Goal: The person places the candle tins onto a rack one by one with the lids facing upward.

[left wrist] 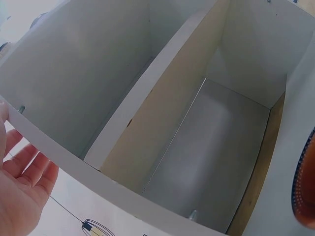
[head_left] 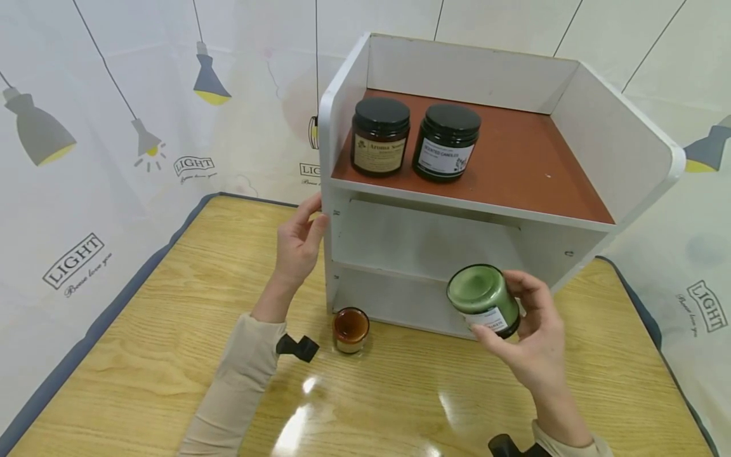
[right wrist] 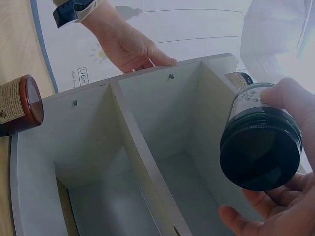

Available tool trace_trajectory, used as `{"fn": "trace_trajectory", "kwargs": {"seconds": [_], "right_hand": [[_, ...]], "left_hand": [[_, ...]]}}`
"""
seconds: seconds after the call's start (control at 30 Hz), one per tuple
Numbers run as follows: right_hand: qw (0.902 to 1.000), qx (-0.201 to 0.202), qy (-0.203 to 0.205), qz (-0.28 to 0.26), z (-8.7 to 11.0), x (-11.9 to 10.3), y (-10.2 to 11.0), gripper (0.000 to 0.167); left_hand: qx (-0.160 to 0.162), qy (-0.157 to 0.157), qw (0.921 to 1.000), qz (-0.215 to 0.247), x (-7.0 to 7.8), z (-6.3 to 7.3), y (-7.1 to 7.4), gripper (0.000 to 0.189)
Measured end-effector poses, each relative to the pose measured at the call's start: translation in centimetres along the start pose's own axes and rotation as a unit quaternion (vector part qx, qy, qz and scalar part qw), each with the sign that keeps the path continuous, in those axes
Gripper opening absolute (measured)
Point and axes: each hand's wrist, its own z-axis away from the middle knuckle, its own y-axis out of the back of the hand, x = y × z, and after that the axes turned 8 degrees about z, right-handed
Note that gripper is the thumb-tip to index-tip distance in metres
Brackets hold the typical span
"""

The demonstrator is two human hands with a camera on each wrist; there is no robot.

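Note:
My right hand (head_left: 537, 336) holds a green scented-candle jar (head_left: 481, 293), fingers and thumb around its sides, before the shelf's lower compartments. The jar is tilted, its green glass end up and its black lid (right wrist: 261, 162) low. At the left side panel (head_left: 328, 254) of the white shelf unit, my left hand (head_left: 298, 244) rests its fingers on the outer face, thumb by the front edge. Below, on the table, an amber jar (head_left: 351, 325) stands close to the shelf's front left corner, amber glass end up.
Two dark lidded candle jars, one with a cream label (head_left: 379, 152) and one with a white label (head_left: 442, 157), stand on the red-brown top shelf (head_left: 525, 158). A divider (right wrist: 147, 162) splits the space below. The wooden table (head_left: 143, 330) meets a lamp-printed curtain (head_left: 154, 82).

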Motion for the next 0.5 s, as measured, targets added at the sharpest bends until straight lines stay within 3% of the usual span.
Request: {"fn": "trace_trajectory", "kwargs": {"seconds": [0.37, 0.5], "right_hand": [[0.9986, 0.009, 0.007, -0.052, -0.5, -0.5, 0.9, 0.065], [0.9994, 0.011, -0.006, -0.033, -0.7, -0.9, 1.2, 0.064]], "left_hand": [[-0.002, 0.001, 1.0000, 0.003, 0.0, -0.1, 0.0, 0.046], [0.001, -0.002, 1.0000, 0.003, 0.1, -0.1, -0.1, 0.054]]}}
